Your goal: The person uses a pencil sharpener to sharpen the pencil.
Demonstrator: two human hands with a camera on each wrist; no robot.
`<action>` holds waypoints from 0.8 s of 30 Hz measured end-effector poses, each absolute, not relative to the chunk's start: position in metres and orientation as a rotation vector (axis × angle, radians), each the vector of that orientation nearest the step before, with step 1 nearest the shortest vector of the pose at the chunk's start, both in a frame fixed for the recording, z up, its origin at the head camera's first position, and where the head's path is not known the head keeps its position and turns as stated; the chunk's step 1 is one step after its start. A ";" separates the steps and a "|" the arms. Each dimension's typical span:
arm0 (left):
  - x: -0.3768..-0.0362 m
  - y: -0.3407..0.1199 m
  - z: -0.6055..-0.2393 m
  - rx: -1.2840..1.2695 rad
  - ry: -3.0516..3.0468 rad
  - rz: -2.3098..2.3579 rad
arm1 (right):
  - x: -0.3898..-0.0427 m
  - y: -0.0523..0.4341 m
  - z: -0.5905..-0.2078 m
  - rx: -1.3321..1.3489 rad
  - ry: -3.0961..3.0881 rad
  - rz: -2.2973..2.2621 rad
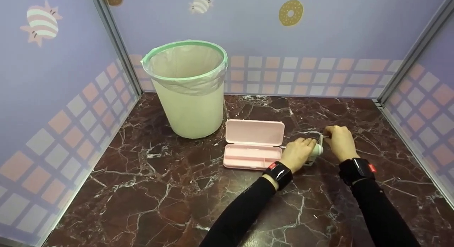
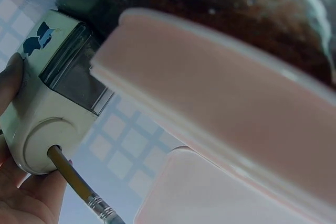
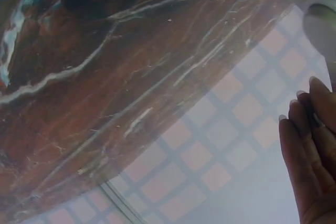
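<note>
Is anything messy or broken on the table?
Nothing looks broken or spilled. The pink pencil case lies open beside the lined bin, which stands upright. The left hand holds a pencil sharpener with a pencil in it; the right hand is at its far side.

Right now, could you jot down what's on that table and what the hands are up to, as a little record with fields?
Surface: dark marble table
Left hand: grips a cream pencil sharpener
Pencil: pushed into the sharpener's front hole
Right hand: fingers curled at the sharpener's far side; what they hold is hidden
Pencil case: pink, open, beside the left hand
Bin: pale, lined with a bag, behind the case
</note>
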State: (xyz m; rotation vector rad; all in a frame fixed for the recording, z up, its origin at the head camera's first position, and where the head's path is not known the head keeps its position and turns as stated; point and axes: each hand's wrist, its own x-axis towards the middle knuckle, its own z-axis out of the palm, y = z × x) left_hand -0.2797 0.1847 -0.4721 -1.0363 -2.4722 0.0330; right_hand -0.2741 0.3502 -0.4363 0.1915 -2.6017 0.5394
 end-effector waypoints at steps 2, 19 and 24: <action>-0.280 0.184 -0.473 -1.035 -2.454 0.029 | -0.277 0.350 -0.439 0.184 -2.608 0.548; -0.278 0.184 -0.477 -1.014 -2.485 -0.043 | -0.286 0.352 -0.479 0.152 -2.808 0.582; -0.276 0.186 -0.472 -1.016 -2.464 -0.006 | -0.287 0.353 -0.474 0.181 -2.883 0.583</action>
